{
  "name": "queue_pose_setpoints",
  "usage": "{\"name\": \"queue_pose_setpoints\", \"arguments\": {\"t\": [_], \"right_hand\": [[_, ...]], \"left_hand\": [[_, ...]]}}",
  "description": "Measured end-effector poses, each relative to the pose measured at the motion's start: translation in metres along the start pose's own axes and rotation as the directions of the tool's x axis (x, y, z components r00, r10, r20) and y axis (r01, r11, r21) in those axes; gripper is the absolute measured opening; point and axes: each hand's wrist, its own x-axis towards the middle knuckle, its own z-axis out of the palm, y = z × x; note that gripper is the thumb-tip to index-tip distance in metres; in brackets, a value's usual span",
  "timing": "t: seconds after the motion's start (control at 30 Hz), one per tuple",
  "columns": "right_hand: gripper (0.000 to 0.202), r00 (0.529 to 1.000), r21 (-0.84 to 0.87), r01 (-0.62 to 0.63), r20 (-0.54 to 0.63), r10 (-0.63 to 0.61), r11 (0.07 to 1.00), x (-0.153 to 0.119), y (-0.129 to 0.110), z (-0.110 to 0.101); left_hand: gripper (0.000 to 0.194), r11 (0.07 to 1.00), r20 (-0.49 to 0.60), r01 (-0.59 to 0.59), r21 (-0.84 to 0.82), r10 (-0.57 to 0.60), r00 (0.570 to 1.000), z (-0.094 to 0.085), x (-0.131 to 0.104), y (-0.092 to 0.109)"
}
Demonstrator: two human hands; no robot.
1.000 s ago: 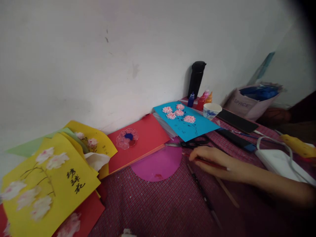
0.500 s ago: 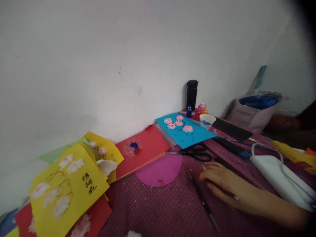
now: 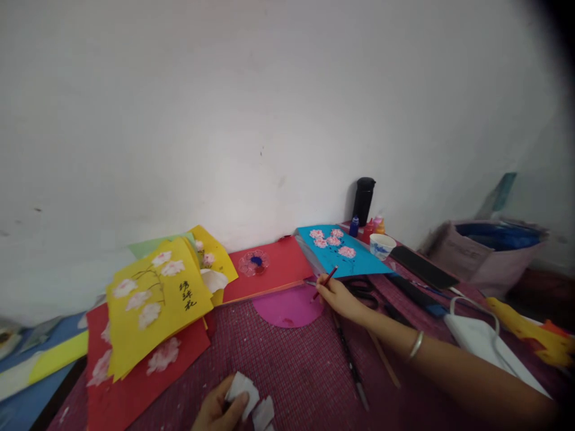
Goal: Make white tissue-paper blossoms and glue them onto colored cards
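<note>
My right hand (image 3: 335, 293) is closed around a slim dark red paintbrush (image 3: 330, 276), held slanted over the right edge of a round magenta sheet (image 3: 287, 308). A silver bracelet circles that wrist. At the bottom edge, my left hand (image 3: 222, 410) pinches a folded white tissue (image 3: 243, 392). Another white tissue piece (image 3: 263, 413) is beside it. A dark brush (image 3: 350, 362) and a wooden stick (image 3: 383, 359) lie below my right forearm. Scissors (image 3: 363, 288) with black handles are partly hidden behind that hand.
A clear palette (image 3: 254, 263) with blue paint rests on red paper (image 3: 287, 263). Flower paintings on yellow paper (image 3: 164, 311) pile up left; a blue one (image 3: 359, 263) lies at the back. Beyond stand a bowl (image 3: 383, 246), paint bottles (image 3: 354, 226) and a black flask (image 3: 363, 200).
My right hand has lifted and moved left to the magenta sheet, turning the paintbrush steeper. My left hand with the tissue has come into view as the camera shifted.
</note>
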Motion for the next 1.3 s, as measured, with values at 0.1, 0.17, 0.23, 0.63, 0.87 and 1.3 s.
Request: {"name": "queue_pose_setpoints", "arguments": {"t": [0.1,0.17,0.23,0.63,0.87,1.3], "right_hand": [[0.012,0.999,-0.062,0.036,-0.009,-0.037,0.997,-0.001,0.002,0.003],[0.011,0.998,-0.106,0.054,-0.013,-0.056,0.993,-0.002,0.004,0.004],[0.012,0.998,-0.142,0.061,-0.023,-0.065,0.988,-0.002,0.006,0.005],[0.021,0.987,-0.323,0.140,-0.026,-0.156,0.936,-0.003,0.009,-0.006],[0.024,0.914,-0.496,0.397,0.293,-0.281,0.772,-0.031,-0.002,-0.039],[0.046,0.942,-0.675,0.335,0.247,-0.226,0.657,-0.073,-0.027,-0.045]], "left_hand": [[0.045,0.999,0.023,-0.035,0.027,0.034,0.999,0.003,-0.003,0.003],[0.043,0.997,0.042,-0.067,0.043,0.065,0.997,0.005,-0.004,0.004],[0.041,0.994,0.050,-0.095,0.060,0.092,0.994,0.006,-0.005,0.003],[0.033,0.969,0.019,-0.191,0.155,0.190,0.982,0.004,0.002,-0.009],[0.038,0.971,0.060,-0.189,0.145,0.182,0.981,0.003,-0.001,-0.003],[0.036,0.995,-0.064,-0.102,-0.017,0.101,0.993,0.001,-0.012,0.018]]}}
